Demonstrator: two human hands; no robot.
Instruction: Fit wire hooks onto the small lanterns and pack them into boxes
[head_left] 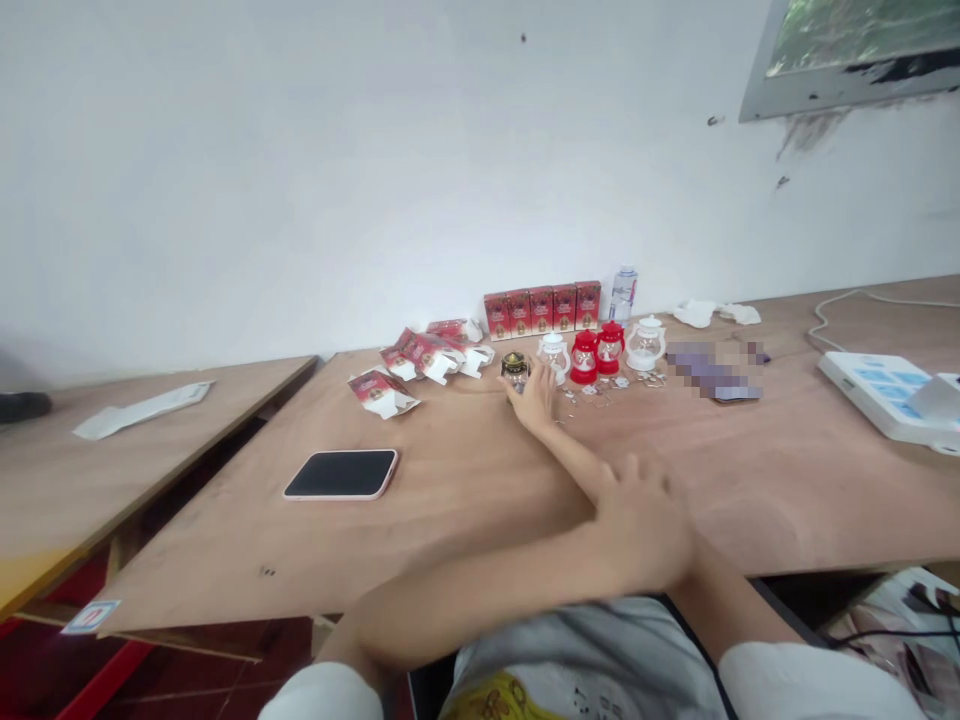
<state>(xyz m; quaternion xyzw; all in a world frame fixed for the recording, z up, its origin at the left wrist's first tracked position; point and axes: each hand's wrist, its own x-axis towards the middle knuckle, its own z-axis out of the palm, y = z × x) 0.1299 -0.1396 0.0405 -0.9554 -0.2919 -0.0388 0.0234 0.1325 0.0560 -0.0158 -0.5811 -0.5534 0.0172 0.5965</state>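
The little black lantern (514, 366) stands on the counter (465, 445), just left of a white lantern (554, 354). I have my right hand (534, 398) at it, thumb and fingers part open; I can't tell if they grip it. I think handling this lantern is the step now, and it calls for a soft touch. My left hand (645, 525) lies across my right arm, fingers loosely bent and blurry, with nothing I can see in it.

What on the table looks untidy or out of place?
The open red boxes lie in a jumbled heap, unlike the upright row of boxes. Small loose pieces are scattered in front of the lanterns.
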